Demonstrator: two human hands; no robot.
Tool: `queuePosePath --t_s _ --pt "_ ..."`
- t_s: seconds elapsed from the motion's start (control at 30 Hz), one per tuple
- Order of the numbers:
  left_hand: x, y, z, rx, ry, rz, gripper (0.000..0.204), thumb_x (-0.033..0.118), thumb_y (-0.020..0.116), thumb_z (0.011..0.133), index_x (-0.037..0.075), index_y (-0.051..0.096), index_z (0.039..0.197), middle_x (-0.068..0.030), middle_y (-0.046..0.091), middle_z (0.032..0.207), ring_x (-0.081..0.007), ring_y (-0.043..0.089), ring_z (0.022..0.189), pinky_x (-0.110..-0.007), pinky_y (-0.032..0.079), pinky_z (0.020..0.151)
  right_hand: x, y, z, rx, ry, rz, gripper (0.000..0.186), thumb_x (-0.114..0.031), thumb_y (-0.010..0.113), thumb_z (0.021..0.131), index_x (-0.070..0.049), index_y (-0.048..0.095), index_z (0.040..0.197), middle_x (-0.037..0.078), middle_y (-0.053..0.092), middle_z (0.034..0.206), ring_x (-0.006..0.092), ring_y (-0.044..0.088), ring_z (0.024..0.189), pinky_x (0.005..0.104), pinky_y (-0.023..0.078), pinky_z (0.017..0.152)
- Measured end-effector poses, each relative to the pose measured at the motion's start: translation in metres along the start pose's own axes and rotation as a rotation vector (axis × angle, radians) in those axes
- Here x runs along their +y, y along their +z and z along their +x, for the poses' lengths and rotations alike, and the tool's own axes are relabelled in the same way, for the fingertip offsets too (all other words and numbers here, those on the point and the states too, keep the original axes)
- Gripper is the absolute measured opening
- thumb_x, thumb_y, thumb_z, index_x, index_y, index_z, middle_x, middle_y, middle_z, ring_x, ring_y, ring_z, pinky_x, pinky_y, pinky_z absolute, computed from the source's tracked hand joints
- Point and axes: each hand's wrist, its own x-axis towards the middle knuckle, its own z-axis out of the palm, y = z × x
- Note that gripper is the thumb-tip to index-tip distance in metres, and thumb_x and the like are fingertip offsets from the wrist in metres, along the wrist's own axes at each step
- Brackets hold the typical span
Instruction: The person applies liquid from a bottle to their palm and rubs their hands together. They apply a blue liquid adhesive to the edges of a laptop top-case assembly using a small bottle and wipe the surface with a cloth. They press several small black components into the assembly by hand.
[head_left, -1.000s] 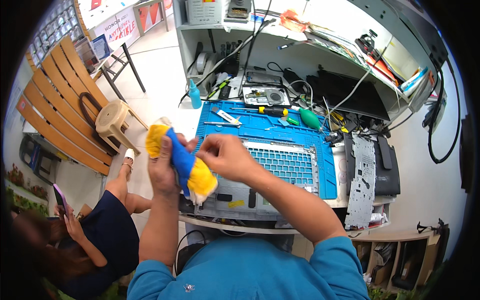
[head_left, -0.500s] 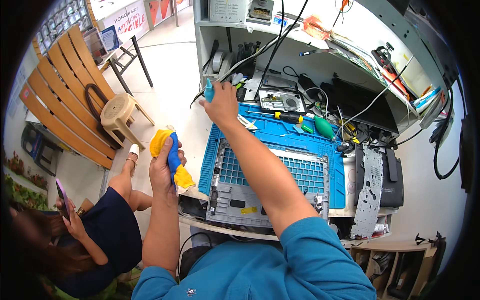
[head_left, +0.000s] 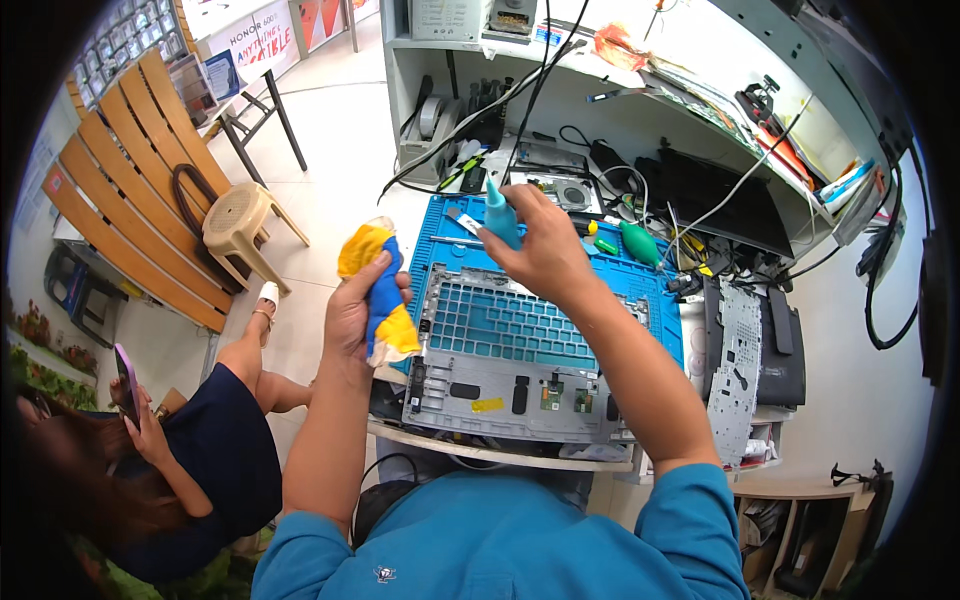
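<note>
My left hand (head_left: pixel 350 310) grips a cloth bundle (head_left: pixel 392 322) with yellow and blue parts, held left of the work mat. In my right hand (head_left: pixel 545 245) is an upright teal bottle (head_left: pixel 500 218) with a pointed nozzle, raised over the back of the blue silicone mat (head_left: pixel 667 320). Below my hands a grey laptop top case (head_left: pixel 450 395) lies on the mat, its keyboard grid open. A green air blower (head_left: pixel 638 242) and small tools lie along the mat's back edge, partly hidden by my right hand.
A cluttered shelf (head_left: pixel 440 45) with cables stands behind. A perforated metal plate (head_left: pixel 737 360) and dark laptop parts (head_left: pixel 780 350) sit at the right. A seated person (head_left: pixel 200 460) holding a phone is at lower left, near a plastic stool (head_left: pixel 235 220) and slatted wooden bench (head_left: pixel 140 220).
My right hand left the cloth, took the teal bottle from the back left and has moved it rightward and lower. The cloth in my left hand has shifted right.
</note>
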Motion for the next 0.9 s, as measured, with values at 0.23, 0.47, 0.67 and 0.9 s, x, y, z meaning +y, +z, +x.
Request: queuePosePath --t_s 0.23,0.47,0.67,0.9 --pt "-0.03 0.025 0.011 -0.084 -0.132 0.023 0.036 0.027 0.069 0.114 -0.002 0.06 0.134 -0.0121 0.068 0.108 -0.0175 0.072 0.09 -0.03 0.067 0.077 0.012 -0.06 -0.031 -0.073 -0.183 -0.324 0.036 -0.006 0.082 0.089 -0.002 0.071 0.124 0.014 0.076 0.108 0.0347 0.072 0.107 0.0489 0.057 0.091" --pt "-0.049 0.05 0.002 0.001 -0.139 0.159 0.034 0.019 0.073 0.11 0.0 0.063 0.136 -0.0118 0.075 0.105 -0.0194 0.076 0.088 -0.033 0.066 0.079 0.011 -0.083 -0.025 0.055 -0.399 -0.602 0.029 -0.002 0.075 0.085 -0.003 0.074 0.114 0.008 0.073 0.109 0.0283 0.069 0.106 0.0423 0.055 0.093" --pt "-0.056 0.058 -0.004 0.029 -0.104 0.229 0.031 0.017 0.075 0.107 0.001 0.067 0.133 -0.0124 0.079 0.105 -0.0204 0.078 0.089 -0.036 0.066 0.081 0.003 -0.083 -0.021 0.09 -0.494 -0.705 0.023 -0.009 0.071 0.09 -0.003 0.075 0.112 0.005 0.071 0.104 0.0249 0.07 0.105 0.04 0.055 0.091" --pt "-0.061 0.057 -0.003 0.076 -0.043 0.214 0.034 0.011 0.08 0.103 -0.002 0.067 0.131 -0.0096 0.077 0.112 -0.0186 0.078 0.093 -0.036 0.067 0.083 -0.007 -0.079 -0.016 0.105 -0.557 -0.796 0.019 -0.014 0.073 0.091 -0.006 0.079 0.107 0.002 0.07 0.098 0.0194 0.069 0.104 0.0428 0.048 0.102"
